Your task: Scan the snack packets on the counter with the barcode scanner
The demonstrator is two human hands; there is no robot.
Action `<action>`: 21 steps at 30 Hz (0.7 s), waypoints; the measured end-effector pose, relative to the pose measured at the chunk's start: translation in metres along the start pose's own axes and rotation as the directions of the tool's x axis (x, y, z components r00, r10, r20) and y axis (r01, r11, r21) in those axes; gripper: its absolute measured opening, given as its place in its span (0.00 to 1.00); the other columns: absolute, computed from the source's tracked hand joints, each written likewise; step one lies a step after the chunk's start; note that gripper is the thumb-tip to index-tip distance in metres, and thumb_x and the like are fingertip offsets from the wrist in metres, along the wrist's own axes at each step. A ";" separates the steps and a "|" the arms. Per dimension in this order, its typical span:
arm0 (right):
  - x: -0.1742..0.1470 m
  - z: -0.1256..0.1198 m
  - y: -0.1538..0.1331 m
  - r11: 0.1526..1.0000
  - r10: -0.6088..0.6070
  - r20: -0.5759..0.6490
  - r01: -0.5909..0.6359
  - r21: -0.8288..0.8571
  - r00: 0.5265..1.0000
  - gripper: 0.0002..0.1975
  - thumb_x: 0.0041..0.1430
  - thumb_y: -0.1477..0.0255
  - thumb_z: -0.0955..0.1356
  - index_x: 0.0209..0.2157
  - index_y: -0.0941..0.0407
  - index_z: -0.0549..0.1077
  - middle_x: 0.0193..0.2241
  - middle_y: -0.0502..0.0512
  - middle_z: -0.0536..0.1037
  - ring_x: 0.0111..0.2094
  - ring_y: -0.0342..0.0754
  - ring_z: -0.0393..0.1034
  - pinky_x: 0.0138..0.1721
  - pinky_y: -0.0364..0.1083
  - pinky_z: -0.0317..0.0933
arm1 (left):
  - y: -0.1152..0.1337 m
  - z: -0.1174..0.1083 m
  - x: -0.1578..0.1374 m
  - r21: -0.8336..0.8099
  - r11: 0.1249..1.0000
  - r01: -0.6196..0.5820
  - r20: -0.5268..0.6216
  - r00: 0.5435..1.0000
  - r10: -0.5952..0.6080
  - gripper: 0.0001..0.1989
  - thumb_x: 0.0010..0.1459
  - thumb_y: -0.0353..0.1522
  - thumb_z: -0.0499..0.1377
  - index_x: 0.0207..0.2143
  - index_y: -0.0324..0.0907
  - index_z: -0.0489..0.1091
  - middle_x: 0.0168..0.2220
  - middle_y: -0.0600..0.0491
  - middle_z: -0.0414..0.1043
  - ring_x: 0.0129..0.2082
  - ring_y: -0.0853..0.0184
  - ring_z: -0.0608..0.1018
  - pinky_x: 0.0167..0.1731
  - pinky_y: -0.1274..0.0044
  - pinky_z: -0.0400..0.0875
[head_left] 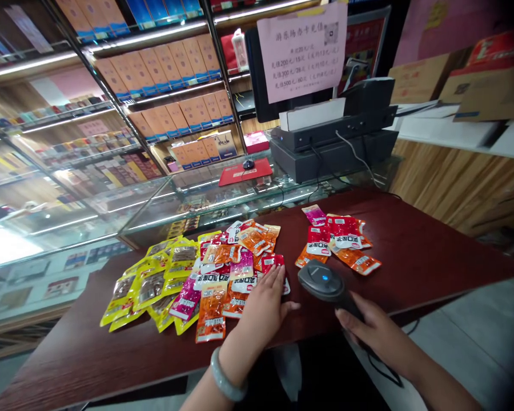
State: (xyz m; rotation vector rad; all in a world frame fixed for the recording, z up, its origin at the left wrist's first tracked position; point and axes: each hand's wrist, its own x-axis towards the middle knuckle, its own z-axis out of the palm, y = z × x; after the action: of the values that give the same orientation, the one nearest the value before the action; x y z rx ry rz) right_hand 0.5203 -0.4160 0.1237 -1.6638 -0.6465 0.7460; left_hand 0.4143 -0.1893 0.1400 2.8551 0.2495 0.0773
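My left hand (266, 299), with a pale bangle on its wrist, lies flat with its fingers stretched over a red snack packet (272, 261) at the right edge of a heap. Orange packets (212, 311), magenta packets (185, 297) and yellow packets with clear windows (151, 286) make up this heap. In my right hand (370, 326) is a black barcode scanner (323, 281) with a lit blue light, its head above the table. Just beyond the scanner sits a smaller group of red and orange packets (345, 233), with one magenta packet (314, 215) at its back.
The dark red table (428, 245) meets a glass display counter (214, 208) holding a red mouse pad (231, 173), a mouse (248, 164) and a black cash register unit (329, 142). Shelves of boxes (154, 65) stand behind. Cardboard boxes (488, 94) are at right.
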 end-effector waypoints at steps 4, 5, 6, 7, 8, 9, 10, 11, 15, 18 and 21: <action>0.001 0.002 -0.002 1.000 -0.009 0.036 0.010 -0.007 0.999 0.22 0.62 0.55 0.65 0.50 0.56 0.69 0.21 0.44 0.65 0.20 0.41 0.57 0.21 0.41 0.55 | -0.003 -0.004 -0.013 0.018 0.993 0.116 -0.124 0.986 -0.113 0.28 0.60 0.41 0.59 0.61 0.45 0.60 0.59 0.48 0.66 0.59 0.59 0.68 0.57 0.69 0.64; 0.001 0.002 -0.004 1.000 -0.007 0.045 0.007 -0.008 0.999 0.22 0.62 0.55 0.65 0.50 0.56 0.68 0.21 0.44 0.64 0.20 0.41 0.57 0.21 0.41 0.54 | -0.002 -0.005 -0.015 0.075 0.978 0.194 -0.182 0.967 -0.178 0.27 0.59 0.42 0.59 0.58 0.43 0.63 0.57 0.45 0.67 0.58 0.56 0.68 0.57 0.66 0.63; 0.000 0.003 -0.006 1.000 -0.001 0.057 0.002 -0.005 0.998 0.22 0.63 0.54 0.65 0.49 0.56 0.68 0.21 0.43 0.63 0.19 0.41 0.56 0.21 0.41 0.53 | -0.002 -0.006 -0.016 0.137 0.953 0.271 -0.232 0.944 -0.235 0.26 0.58 0.44 0.59 0.55 0.41 0.65 0.55 0.43 0.68 0.56 0.53 0.68 0.56 0.63 0.63; 0.000 0.004 -0.008 1.000 0.005 0.070 -0.005 -0.002 0.998 0.22 0.63 0.54 0.64 0.48 0.57 0.67 0.20 0.43 0.62 0.19 0.40 0.56 0.20 0.40 0.53 | -0.001 -0.007 -0.016 0.191 0.924 0.331 -0.261 0.925 -0.277 0.26 0.57 0.46 0.59 0.52 0.39 0.67 0.53 0.40 0.69 0.55 0.49 0.68 0.54 0.60 0.63; 0.000 0.006 -0.010 1.000 0.010 0.084 -0.010 0.001 0.996 0.22 0.63 0.54 0.64 0.47 0.57 0.67 0.20 0.42 0.61 0.18 0.40 0.55 0.20 0.40 0.52 | -0.001 -0.007 -0.016 0.232 0.903 0.363 -0.266 0.916 -0.300 0.26 0.56 0.48 0.59 0.48 0.37 0.69 0.51 0.39 0.69 0.54 0.47 0.68 0.53 0.59 0.63; 0.000 0.007 -0.012 1.000 0.012 0.096 -0.013 0.004 0.995 0.22 0.63 0.54 0.64 0.47 0.57 0.67 0.20 0.42 0.60 0.18 0.40 0.54 0.20 0.40 0.51 | -0.001 -0.006 -0.016 0.255 0.894 0.367 -0.249 0.919 -0.306 0.25 0.56 0.49 0.59 0.45 0.37 0.70 0.49 0.38 0.70 0.52 0.47 0.69 0.51 0.59 0.64; 0.001 0.008 -0.013 1.000 0.011 0.108 -0.012 0.004 0.994 0.22 0.63 0.53 0.64 0.47 0.57 0.67 0.20 0.42 0.60 0.18 0.40 0.54 0.19 0.40 0.51 | -0.001 -0.005 -0.015 0.263 0.896 0.357 -0.225 0.926 -0.303 0.24 0.56 0.49 0.58 0.42 0.37 0.70 0.47 0.39 0.70 0.51 0.48 0.69 0.50 0.59 0.64; 0.001 0.009 -0.014 1.000 0.008 0.119 -0.008 0.002 0.993 0.23 0.63 0.53 0.64 0.47 0.58 0.67 0.20 0.42 0.61 0.18 0.40 0.54 0.20 0.40 0.51 | 0.000 -0.004 -0.014 0.258 0.902 0.345 -0.206 0.932 -0.298 0.23 0.57 0.49 0.58 0.40 0.38 0.70 0.47 0.40 0.71 0.51 0.49 0.70 0.50 0.60 0.64; 0.004 0.011 -0.012 1.000 -0.013 0.141 0.017 -0.025 0.990 0.25 0.63 0.53 0.65 0.51 0.58 0.67 0.23 0.45 0.65 0.19 0.40 0.57 0.21 0.41 0.54 | 0.002 0.002 -0.008 0.198 0.907 0.371 -0.163 0.925 -0.343 0.17 0.59 0.44 0.58 0.40 0.40 0.68 0.41 0.46 0.74 0.47 0.54 0.73 0.46 0.65 0.64; 0.005 0.011 -0.010 0.999 -0.016 0.134 0.021 -0.037 0.991 0.25 0.63 0.54 0.65 0.52 0.58 0.67 0.23 0.44 0.65 0.19 0.40 0.57 0.20 0.41 0.54 | 0.004 0.003 -0.006 0.162 0.906 0.390 -0.147 0.918 -0.369 0.15 0.58 0.41 0.60 0.41 0.40 0.66 0.35 0.48 0.75 0.43 0.55 0.75 0.43 0.67 0.63; 0.003 0.009 -0.009 0.999 -0.008 0.123 0.012 -0.031 0.992 0.24 0.64 0.54 0.64 0.52 0.58 0.67 0.21 0.43 0.62 0.18 0.40 0.57 0.20 0.40 0.53 | 0.000 0.003 -0.005 0.127 0.917 0.379 -0.154 0.920 -0.360 0.15 0.56 0.39 0.63 0.40 0.40 0.66 0.34 0.49 0.76 0.41 0.56 0.76 0.42 0.69 0.62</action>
State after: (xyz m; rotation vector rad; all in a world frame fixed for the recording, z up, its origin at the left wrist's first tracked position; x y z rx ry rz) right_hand 0.5155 -0.4064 0.1306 -1.6514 -0.7562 0.8393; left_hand 0.4092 -0.1912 0.1374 2.8994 0.8538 0.1708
